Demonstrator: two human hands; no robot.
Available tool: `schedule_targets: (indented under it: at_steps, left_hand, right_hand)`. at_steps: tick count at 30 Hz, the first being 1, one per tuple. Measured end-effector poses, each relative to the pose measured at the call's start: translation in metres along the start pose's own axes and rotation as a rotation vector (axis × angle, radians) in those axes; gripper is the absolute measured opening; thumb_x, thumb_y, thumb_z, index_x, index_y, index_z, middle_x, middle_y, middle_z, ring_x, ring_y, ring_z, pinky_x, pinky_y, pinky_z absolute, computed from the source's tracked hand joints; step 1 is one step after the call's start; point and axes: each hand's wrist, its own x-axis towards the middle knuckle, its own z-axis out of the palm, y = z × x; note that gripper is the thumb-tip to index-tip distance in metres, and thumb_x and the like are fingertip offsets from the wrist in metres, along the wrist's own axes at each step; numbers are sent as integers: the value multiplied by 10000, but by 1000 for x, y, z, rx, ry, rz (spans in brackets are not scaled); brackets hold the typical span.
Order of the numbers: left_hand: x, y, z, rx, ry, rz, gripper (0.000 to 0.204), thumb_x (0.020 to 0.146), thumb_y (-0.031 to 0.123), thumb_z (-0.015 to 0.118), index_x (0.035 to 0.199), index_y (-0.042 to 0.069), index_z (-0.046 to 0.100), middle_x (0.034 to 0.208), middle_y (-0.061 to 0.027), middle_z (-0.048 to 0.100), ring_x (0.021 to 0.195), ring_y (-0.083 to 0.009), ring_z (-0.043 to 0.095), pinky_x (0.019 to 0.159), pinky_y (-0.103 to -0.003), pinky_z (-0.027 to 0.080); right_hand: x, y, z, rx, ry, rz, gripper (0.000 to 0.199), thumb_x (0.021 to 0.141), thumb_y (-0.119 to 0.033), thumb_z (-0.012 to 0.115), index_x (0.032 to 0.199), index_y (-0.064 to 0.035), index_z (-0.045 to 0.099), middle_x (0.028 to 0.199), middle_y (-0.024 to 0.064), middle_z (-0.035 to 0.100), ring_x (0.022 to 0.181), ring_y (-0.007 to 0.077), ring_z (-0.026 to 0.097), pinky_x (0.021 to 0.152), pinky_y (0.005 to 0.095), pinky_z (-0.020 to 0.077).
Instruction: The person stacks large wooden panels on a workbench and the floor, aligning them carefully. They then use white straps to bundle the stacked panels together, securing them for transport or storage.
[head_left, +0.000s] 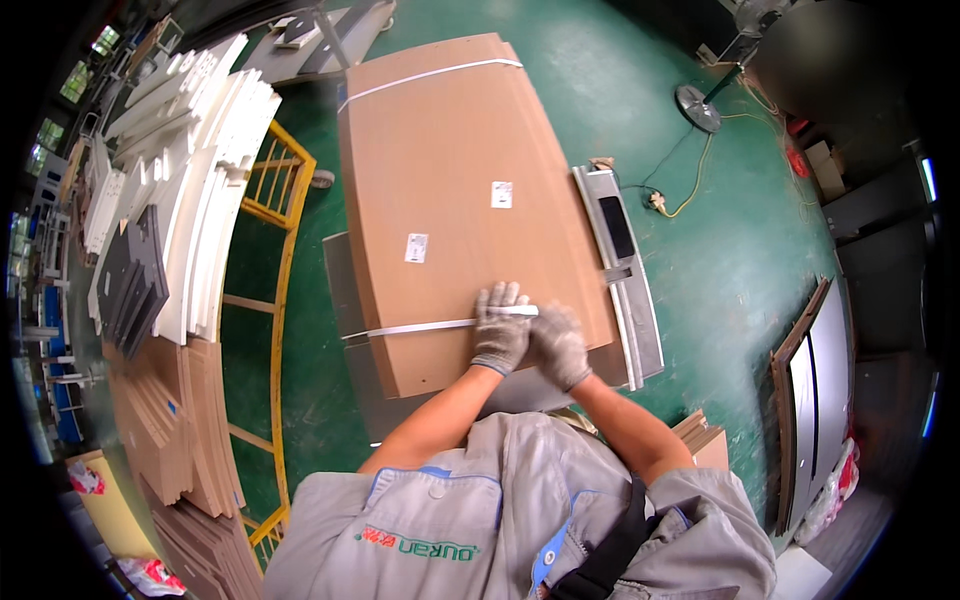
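Observation:
A stack of wood-coloured panels [460, 140] lies in front of me, bound near its far end by a white strap [430, 78]. Across its near end runs a second white strap [415, 328]. My gloved left hand [501, 330] rests on the top panel over this strap, fingers stretched forward, with a piece of white strap showing across them. Close beside it, my gloved right hand [559, 345] is closed at the strap's end; its fingertips are partly hidden. Two white labels [416, 248] are stuck to the top panel.
A grey metal machine part [625, 280] stands along the stack's right side. To the left, a yellow metal rack [283, 330] stands beside white panels [205, 200] and brown boards [205, 430]. A fan base [698, 108] and cable [690, 195] are on the green floor.

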Motion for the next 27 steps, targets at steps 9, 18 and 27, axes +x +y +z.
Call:
schedule_targets:
  at_steps: [9,18,27]
  left_hand:
    - [4,8,-14,5,-31,-8,420,947,234,615,1349,113,604,1486,-134,542,1441,-370,444,1236,-585,264]
    - [6,17,-14,98,-14,-70,430,955,226,612,1367,101,599,1497,-135,532,1439,-373,435,1234,-579,249]
    - [6,12,-11,132,-39,-81,451,963,236,587,1391,92,571,1507,-129,525,1447,-361,429,1236,-562,251]
  right_hand:
    - [12,110,-84,-712,-262,153,125,857,-117,604,874,-112,727,897,144,713,904,334,707,1052,530,459]
    - [-67,280,-269,-541,271,790,112,917,-137,607,959,-52,667,786,188,681,752,370,694,700,449,562]
    - [7,260,-143,51,166,540,99,893,-82,655,925,-67,747,835,158,719,800,248,691,748,408,537]
